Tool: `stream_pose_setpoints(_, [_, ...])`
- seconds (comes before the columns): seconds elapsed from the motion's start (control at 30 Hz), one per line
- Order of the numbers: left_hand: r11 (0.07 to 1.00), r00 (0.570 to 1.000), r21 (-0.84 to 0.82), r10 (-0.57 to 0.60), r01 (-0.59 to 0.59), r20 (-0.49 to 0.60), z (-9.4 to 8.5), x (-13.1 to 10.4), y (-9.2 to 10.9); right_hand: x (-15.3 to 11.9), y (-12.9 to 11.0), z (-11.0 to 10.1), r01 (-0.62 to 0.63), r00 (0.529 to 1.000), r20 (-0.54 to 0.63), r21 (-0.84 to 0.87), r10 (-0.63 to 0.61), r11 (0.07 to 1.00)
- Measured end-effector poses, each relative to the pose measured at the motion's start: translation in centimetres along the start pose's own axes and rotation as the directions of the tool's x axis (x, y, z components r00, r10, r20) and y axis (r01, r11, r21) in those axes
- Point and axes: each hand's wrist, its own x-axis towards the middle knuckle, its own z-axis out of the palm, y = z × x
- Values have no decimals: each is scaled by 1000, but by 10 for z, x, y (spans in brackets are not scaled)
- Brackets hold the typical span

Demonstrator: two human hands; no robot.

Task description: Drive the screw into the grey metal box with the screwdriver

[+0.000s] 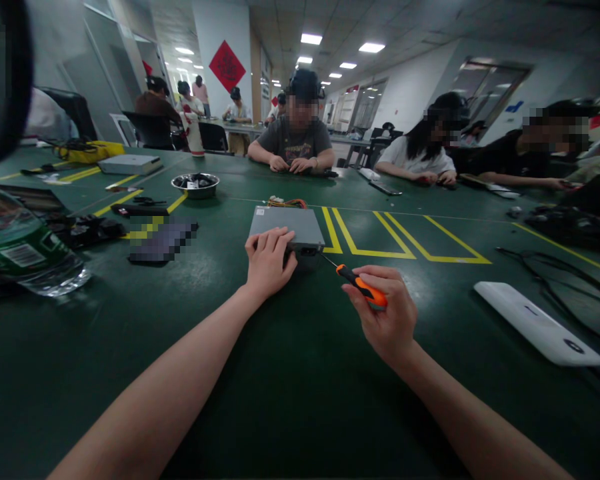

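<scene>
A grey metal power supply unit point(293, 223) lies on the green table, with a bunch of coloured wires behind it and a dark socket on its near side. My left hand point(270, 260) rests over its near left part, fingers on the top and thumb at the near edge, gripping it. In my right hand point(387, 310) is a screwdriver point(363, 285) with an orange and black handle. Its thin shaft points up and left, and the tip reaches the unit's near right corner. Whether the tip sits in a screw is too small to tell.
A metal bowl point(195, 187) of small dark parts and a phone point(164, 240) lie to the left, near a water bottle point(25, 247). On the right are a white oblong device point(535, 323) and black cables point(555, 277). Co-workers sit across the table.
</scene>
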Motion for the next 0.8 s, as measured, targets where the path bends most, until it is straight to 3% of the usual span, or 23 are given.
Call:
stream_pose_setpoints(0.23, [1000, 1000, 1, 2, -2, 1, -1, 0, 0, 2, 6, -3, -133, 987, -87, 7, 133, 991])
stream_pose_setpoints(0.47, [1000, 1000, 8, 9, -8, -16, 0, 0, 1, -3, 3, 4, 67, 996, 71, -98, -60, 993])
stream_pose_setpoints(0.63, [1000, 1000, 2, 10, -10, -6, 0, 0, 0, -1, -4, 2, 107, 986, 141, -144, -86, 984])
stream_pose_setpoints(0.8, [1000, 1000, 3, 9, -9, -4, 0, 0, 0, 4, -6, -7, 155, 976, 198, -344, -90, 926])
